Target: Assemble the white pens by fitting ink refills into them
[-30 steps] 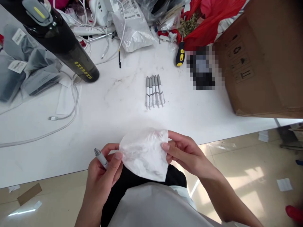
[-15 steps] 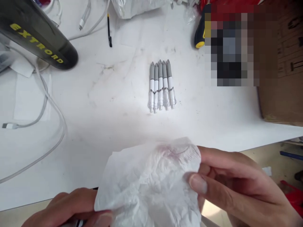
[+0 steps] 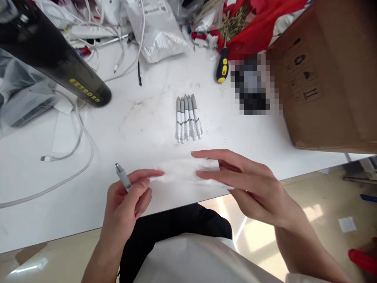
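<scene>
My left hand is closed round a grey-tipped pen, its tip pointing up and away, while the forefinger stretches out to the edge of a white tissue. The tissue lies flat on the white table near its front edge. My right hand rests over the tissue's right side with fingers stretched out flat. Beyond the tissue, several grey-and-white pens lie side by side in a neat row.
A black bottle marked EXTRORD lies at the back left among white cables and plastic bags. A yellow-and-black screwdriver and red cloth sit at the back. A cardboard box stands at the right.
Both hands held the tissue up in front of the camera; now it lies flat on the table, the right hand spread over it. The view has pulled back.
</scene>
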`<state>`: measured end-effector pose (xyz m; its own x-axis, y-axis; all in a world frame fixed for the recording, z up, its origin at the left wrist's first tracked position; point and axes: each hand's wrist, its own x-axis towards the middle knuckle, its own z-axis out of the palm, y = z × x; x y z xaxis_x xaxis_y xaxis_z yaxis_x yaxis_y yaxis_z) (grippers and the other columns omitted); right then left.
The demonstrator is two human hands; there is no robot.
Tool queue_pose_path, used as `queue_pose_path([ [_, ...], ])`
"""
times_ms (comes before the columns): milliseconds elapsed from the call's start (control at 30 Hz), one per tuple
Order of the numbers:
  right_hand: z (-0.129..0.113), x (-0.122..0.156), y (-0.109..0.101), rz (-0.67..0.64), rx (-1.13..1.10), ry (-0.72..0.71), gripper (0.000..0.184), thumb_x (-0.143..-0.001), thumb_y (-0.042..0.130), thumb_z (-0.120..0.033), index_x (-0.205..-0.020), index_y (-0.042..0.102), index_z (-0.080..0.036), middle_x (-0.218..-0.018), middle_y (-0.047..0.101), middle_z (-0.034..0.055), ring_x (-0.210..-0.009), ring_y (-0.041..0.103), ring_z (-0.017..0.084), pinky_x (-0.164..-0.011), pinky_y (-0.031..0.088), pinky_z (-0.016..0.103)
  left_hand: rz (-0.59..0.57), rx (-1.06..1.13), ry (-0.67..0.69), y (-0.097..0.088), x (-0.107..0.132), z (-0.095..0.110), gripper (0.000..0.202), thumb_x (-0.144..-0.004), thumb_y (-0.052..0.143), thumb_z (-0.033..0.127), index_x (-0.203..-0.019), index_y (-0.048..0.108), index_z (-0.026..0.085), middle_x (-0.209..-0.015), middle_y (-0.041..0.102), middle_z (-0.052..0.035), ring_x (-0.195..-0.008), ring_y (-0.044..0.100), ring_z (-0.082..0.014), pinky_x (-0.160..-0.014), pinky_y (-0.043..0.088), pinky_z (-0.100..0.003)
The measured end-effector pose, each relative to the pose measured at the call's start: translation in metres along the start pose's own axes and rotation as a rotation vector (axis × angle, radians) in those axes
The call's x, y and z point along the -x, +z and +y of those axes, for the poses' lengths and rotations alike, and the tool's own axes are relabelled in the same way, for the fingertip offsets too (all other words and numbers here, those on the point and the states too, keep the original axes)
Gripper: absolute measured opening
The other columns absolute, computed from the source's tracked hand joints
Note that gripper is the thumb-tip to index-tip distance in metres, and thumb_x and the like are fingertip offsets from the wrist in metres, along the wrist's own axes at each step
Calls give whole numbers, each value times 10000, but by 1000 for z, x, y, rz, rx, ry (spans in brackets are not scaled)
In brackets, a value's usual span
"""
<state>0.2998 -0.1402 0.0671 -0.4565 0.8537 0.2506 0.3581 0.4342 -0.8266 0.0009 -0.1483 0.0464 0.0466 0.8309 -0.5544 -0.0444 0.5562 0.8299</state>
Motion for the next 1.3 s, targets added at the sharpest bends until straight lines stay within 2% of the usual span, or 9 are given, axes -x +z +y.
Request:
queue_pose_path([
  [267,-23,10,3,221,34,21,534,-1047,713,-164,-1551,726,-343,-1501,754,113,-1319,762,320,-1073,685,509,60,-47,198,21,5,5,382,-906,903,596,-1027,874,235,-512,286,90,-457,208,-78,-463,157,-277],
  [567,-10,15,16,323,-191,388,444,-979,897,-383,-1407,787,-344,-1556,691,93,-890,691,170,-835,655,409,71,-152,271,35,15,17,628,-828,978,464,-1400,784,294,-816,614,50,-502,318,-54,-493,305,-270],
  [700,-15,16,5,171,-77,401,174,-1057,791,-448,-1041,848,-285,-1437,755,80,-988,731,212,-750,594,363,-48,-382,282,26,8,17,324,-939,890,510,-1143,865,260,-578,288,96,-523,269,-100,-539,306,-276],
  [833,-17,18,-4,105,-202,418,226,-1079,755,-458,-980,776,-256,-1379,785,89,-1201,738,261,-943,601,384,-75,-435,410,25,-1,18,248,-956,880,488,-963,810,250,-787,630,19,-555,353,-92,-548,335,-272],
  [933,-12,22,0,143,-520,500,369,-1068,760,-525,-874,678,-222,-1274,823,109,-1027,757,223,-821,593,344,-166,-368,368,32,-4,20,307,-969,853,504,-893,767,220,-1087,748,-38,-533,334,-59,-531,292,-290],
  [1067,9,34,-2,298,-729,691,440,-920,926,-541,-887,602,-245,-722,699,-33,-585,588,123,-550,424,251,-210,-342,268,43,-5,24,310,-977,831,560,-1023,834,254,-647,480,46,-504,218,-91,-523,173,-306],
  [1167,34,49,-29,582,-523,698,464,-850,963,-562,-948,607,-282,-747,736,-16,-613,662,180,-582,505,303,-142,-337,268,38,-7,27,398,-974,822,618,-1161,851,267,-561,188,96,-498,153,-111,-520,113,-307],
  [1233,54,62,-55,938,-150,511,407,-903,912,-561,-980,603,-307,-849,797,31,-726,737,227,-671,574,346,-85,-318,279,28,-11,28,414,-977,812,641,-1130,853,258,-573,191,90,-494,153,-104,-510,95,-307],
  [1300,74,74,-78,1029,358,369,243,-1018,801,-475,-1082,660,-288,-1129,854,156,-960,799,285,-843,617,405,-62,-278,304,15,-16,28,391,-978,826,620,-1105,853,252,-579,197,88,-492,164,-97,-497,96,-300],
])
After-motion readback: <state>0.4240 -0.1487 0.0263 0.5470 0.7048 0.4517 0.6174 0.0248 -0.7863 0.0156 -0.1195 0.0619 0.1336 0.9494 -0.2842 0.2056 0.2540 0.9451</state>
